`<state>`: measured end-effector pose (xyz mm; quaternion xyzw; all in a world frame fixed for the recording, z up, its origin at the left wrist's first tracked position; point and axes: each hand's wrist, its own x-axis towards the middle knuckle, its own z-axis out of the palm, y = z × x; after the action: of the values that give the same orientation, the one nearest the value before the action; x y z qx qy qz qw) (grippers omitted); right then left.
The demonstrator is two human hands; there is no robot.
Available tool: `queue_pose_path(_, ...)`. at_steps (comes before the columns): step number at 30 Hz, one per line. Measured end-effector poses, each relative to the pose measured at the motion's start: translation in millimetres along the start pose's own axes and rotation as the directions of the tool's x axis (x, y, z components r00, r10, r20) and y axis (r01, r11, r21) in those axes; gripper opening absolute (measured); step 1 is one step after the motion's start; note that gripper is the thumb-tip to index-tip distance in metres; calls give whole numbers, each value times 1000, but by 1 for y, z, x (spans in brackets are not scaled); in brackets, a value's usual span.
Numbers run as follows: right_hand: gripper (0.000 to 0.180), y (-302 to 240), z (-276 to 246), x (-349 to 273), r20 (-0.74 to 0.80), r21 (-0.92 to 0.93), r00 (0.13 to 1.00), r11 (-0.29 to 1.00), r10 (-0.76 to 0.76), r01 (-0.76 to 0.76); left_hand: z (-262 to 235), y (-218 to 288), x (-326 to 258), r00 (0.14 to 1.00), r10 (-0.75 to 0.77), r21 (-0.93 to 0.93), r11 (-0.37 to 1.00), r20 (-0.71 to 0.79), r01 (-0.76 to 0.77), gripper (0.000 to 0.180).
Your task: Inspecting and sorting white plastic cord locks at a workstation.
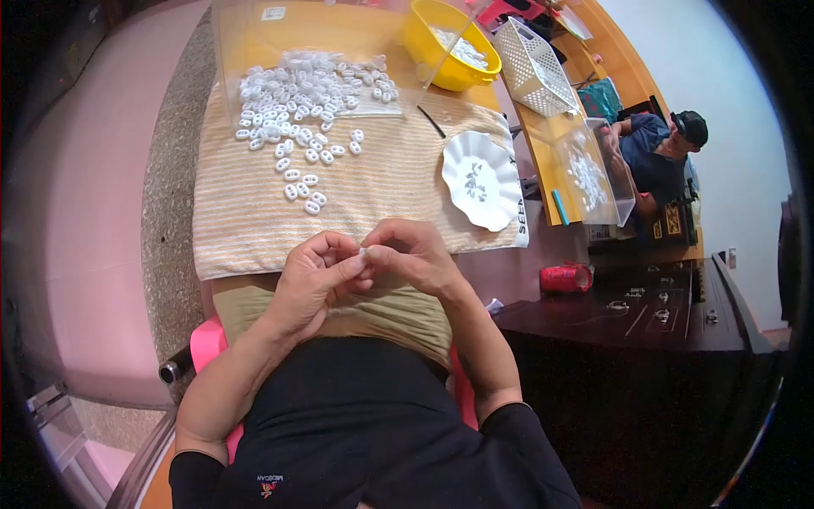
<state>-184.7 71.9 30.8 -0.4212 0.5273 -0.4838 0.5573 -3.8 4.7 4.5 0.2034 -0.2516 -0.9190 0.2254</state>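
My left hand and my right hand meet over my lap at the near edge of a striped towel. Both have their fingertips pinched together around a small white plastic piece, mostly hidden by the fingers. Beyond them, several loose white oval plastic pieces with two holes trail toward me from a large heap of the same pieces. To the right, a white scalloped dish holds a scatter of tiny grey parts.
The striped towel covers the table under a clear plastic box. A thin black stick lies near a yellow basin of white pieces. Farther right are a white basket, a person at another table, and a dark cabinet.
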Motion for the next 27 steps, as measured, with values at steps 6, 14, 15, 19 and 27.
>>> queue_pose_path(6,14,-25,-67,-24,-240,-755,894,652,-378,73,2,5,-2,995,-48,0,999,-84,48,21)
queue_pose_path(14,25,-20,-168,-29,-215,-976,848,128,-484,-175,-2,-1,1,997,-57,73,996,-55,61,20)
queue_pose_path(15,25,-19,-169,-28,-189,-982,862,83,-470,-170,-3,-1,1,997,-58,74,995,-57,63,20)
queue_pose_path(19,26,-17,-172,-21,-163,-984,895,3,-415,-178,-3,-2,1,995,-61,72,995,-77,67,20)
queue_pose_path(27,21,-17,-179,-17,-147,-987,937,-21,-317,-162,-3,-1,2,995,-66,76,995,-76,72,20)
